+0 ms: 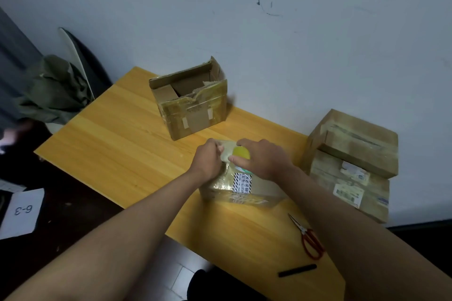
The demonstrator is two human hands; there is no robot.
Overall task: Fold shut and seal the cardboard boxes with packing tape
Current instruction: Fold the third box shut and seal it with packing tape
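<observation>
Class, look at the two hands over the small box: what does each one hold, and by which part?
The right hand grips the roll of tape around its rim. The left hand pinches the tape's pulled-out end, above the small box.

A small cardboard box [241,187], wrapped in glossy tape and bearing a striped printed label, lies closed near the middle of the wooden table. On top of it is a yellow tape roll [241,153]. Behind it stands an open box [189,100] with its flaps up. At the right edge two closed boxes [352,154] are stacked, one upon the other.
</observation>
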